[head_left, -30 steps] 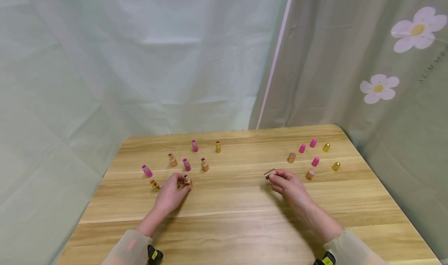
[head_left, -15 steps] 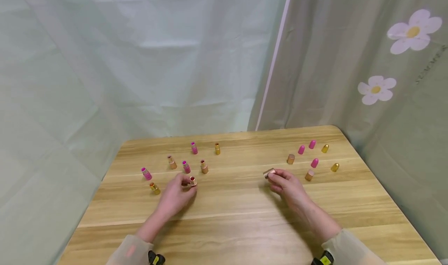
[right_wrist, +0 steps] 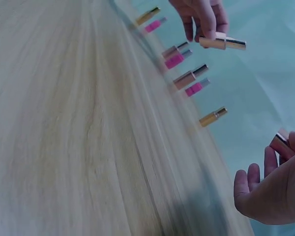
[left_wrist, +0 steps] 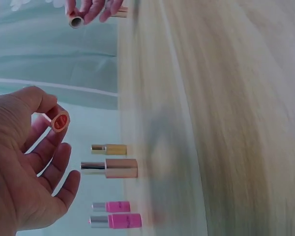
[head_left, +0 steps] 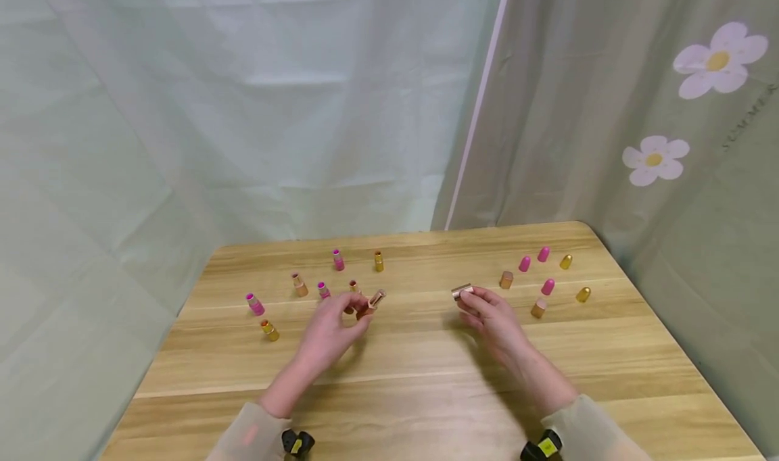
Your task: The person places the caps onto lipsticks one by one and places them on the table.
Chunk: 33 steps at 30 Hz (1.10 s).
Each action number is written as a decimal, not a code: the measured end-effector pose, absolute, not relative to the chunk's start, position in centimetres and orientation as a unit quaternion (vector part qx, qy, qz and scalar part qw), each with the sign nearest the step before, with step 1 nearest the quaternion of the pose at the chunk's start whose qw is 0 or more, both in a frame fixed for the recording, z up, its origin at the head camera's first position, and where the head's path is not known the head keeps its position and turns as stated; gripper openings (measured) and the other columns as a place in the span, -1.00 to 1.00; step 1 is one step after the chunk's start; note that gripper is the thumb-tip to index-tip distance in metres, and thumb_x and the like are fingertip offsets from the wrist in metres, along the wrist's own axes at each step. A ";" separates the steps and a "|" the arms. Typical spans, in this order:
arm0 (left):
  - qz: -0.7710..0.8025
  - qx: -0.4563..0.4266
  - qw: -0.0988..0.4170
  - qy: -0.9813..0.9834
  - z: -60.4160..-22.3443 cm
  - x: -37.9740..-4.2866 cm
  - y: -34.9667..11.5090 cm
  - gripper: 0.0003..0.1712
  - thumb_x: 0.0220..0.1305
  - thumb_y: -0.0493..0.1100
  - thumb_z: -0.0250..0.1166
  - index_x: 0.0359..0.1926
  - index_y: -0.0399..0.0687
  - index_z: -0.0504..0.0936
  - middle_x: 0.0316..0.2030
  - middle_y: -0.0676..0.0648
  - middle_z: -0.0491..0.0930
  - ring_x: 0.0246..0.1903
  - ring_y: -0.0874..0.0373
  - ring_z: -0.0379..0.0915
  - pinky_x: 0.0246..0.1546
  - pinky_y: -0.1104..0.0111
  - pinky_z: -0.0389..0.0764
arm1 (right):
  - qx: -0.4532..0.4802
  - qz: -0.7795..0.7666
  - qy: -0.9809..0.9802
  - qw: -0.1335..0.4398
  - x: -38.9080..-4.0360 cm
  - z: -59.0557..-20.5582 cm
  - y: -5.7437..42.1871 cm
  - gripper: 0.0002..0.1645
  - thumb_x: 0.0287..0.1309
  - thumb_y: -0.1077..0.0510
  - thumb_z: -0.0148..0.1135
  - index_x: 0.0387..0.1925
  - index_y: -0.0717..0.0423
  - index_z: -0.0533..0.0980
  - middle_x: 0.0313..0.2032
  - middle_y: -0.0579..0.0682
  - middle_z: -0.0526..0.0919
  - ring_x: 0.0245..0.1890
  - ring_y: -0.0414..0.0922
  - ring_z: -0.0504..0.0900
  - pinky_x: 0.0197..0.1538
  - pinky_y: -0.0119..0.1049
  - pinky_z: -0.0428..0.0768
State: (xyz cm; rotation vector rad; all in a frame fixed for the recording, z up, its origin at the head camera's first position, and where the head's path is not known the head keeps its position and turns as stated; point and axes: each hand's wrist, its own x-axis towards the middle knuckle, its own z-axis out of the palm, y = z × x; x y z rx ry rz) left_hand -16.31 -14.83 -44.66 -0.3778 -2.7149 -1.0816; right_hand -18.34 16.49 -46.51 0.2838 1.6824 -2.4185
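My left hand (head_left: 328,331) pinches a rose-gold lipstick tube (head_left: 376,299) between thumb and fingers, above the table. The tube leans to the right, and its round base with a red label (left_wrist: 61,121) shows in the left wrist view. Across from it, my right hand (head_left: 498,320) pinches a rose-gold lipstick cap (head_left: 461,291) lying nearly level. That cap's hollow end (left_wrist: 76,21) is visible in the left wrist view. A gap separates tube and cap. Just behind the left fingers stands another rose-gold tube (head_left: 354,286), partly hidden.
Uncapped tubes stand at the left: magenta ones (head_left: 255,304), gold ones (head_left: 270,330) and a rose-gold one (head_left: 299,284). Loose caps stand at the right: magenta (head_left: 548,286), gold (head_left: 583,295) and rose-gold (head_left: 538,308). A curtain (head_left: 341,109) hangs behind the wooden table (head_left: 414,407).
My left hand has lifted the rose-gold tube from among the others, moved it right and tilted it. The right hand has shifted slightly left with the cap, which now lies more level.
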 end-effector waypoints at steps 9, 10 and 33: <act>-0.348 -0.162 0.108 -0.917 -44.3 -17.0 -14.5 -0.78 0.27 -0.15 0.48 -0.06 0.10 0.73 -0.24 0.17 0.61 -0.13 0.14 0.47 -0.06 0.17 0.46 | 0.112 -0.838 0.529 0.072 -18.8 -46.5 16.3 -0.92 0.42 0.24 0.23 -0.13 0.13 0.49 -0.26 -0.11 0.71 -0.14 -0.18 0.68 0.34 -0.01 0.45; -0.348 -0.163 0.104 -0.917 -44.1 -17.1 -14.6 -0.77 0.27 -0.15 0.49 -0.05 0.07 0.73 -0.24 0.16 0.61 -0.13 0.12 0.47 -0.06 0.16 0.45 | 0.112 -0.840 0.525 0.071 -18.8 -46.4 16.3 -0.92 0.42 0.24 0.23 -0.13 0.13 0.48 -0.27 -0.12 0.71 -0.14 -0.18 0.67 0.34 -0.01 0.46; -0.312 -0.196 0.075 -0.927 -42.3 -18.5 -12.7 -0.85 0.26 -0.13 0.49 -0.17 0.15 0.72 -0.18 0.15 0.62 -0.10 0.08 0.49 -0.01 0.13 0.48 | 0.083 -0.838 0.536 0.064 -18.7 -46.6 14.2 -0.83 0.39 0.31 0.22 -0.10 0.21 0.40 -0.25 -0.08 0.71 -0.09 -0.11 0.69 0.32 0.07 0.45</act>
